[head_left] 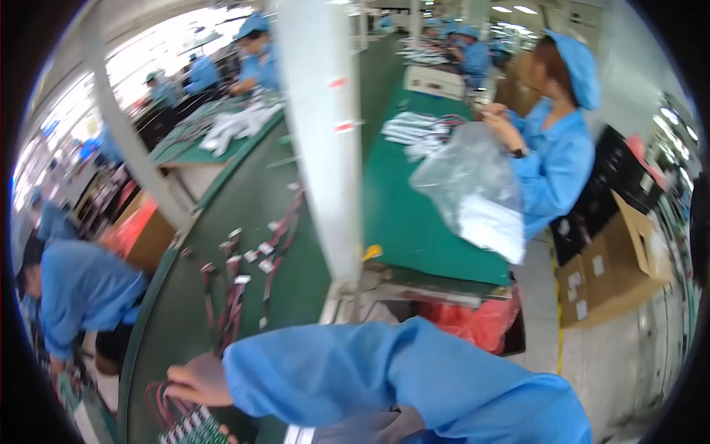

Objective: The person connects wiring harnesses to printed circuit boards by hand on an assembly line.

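My right arm in a blue sleeve reaches across to the lower left. There my right hand point(198, 380) is closed, its fingers pinching a loop of dark red and black wires point(157, 399). Right below it is a green circuit board point(194, 429) with rows of white parts, cut off by the lower edge. At the board's right side a bit of my left hand point(231, 436) shows, fingertips against the board; the rest is out of view. Beyond my right hand, several wire harnesses point(235, 296) with white connectors lie on the green belt point(214, 244).
A white post point(314, 133) rises between the belt and a green table point(399, 222). At that table a person in blue point(555, 163) handles a clear plastic bag point(466, 174). Another person point(89, 288) bends down at the left. Cardboard boxes point(610, 266) stand on the right; a red bag point(473, 322) sits below the table.
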Tool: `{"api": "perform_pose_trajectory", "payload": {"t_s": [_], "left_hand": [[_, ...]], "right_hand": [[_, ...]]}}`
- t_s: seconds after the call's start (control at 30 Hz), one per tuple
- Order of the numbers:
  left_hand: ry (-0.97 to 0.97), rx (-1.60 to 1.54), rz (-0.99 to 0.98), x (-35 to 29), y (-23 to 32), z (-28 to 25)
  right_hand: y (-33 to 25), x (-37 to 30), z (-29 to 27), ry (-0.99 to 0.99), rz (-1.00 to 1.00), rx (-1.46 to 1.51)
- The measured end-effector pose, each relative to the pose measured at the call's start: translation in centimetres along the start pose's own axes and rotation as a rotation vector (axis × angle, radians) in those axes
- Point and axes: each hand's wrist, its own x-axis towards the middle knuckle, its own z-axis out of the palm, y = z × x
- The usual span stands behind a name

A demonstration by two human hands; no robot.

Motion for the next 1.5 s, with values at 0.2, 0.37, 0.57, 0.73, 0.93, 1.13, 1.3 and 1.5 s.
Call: {"api": "perform_pose_trajectory", "payload": {"t_s": [0.2,0.37,0.57,0.73,0.93,1.13,1.3,1.5], "left_hand": [[-0.299,-1.184,0.038,2.5,-1.6,0.2],[-0.368,-1.36,0.056,2.4,-2.0,0.7],[-0.331,-1.37,0.008,2.5,-2.2,0.8],[-0.361,-1.386,0.123,4.3,-3.3,0.5],[-0.528,-1.381,0.255,1.6,-2.2,0.1],[0.495,-1.085,-0.128,-4.5,8.1,4.9],[0.009,-1.42,-0.043,-1.4,4.0,0.9],[-0.318,-1.512,0.058,0.1,-1.2,0.0]], "right_hand": [[0.6,0.3,-0.5,-0.037,-0.022,-0.043],[0.7,0.6,-0.7,-0.201,-0.002,0.004],[0.1,0.4,-0.2,-0.234,0.05,-0.062],[0.2,0.2,-0.6,-0.237,0.004,-0.074],[-0.6,0.0,-1.4,-0.234,0.006,-0.101],[-0.2,0.2,-0.7,-0.208,-0.001,-0.083],[1.7,-0.1,-1.1,-0.175,-0.01,-0.11],[0.6,0.9,0.7,-0.204,-0.008,-0.002]]}}
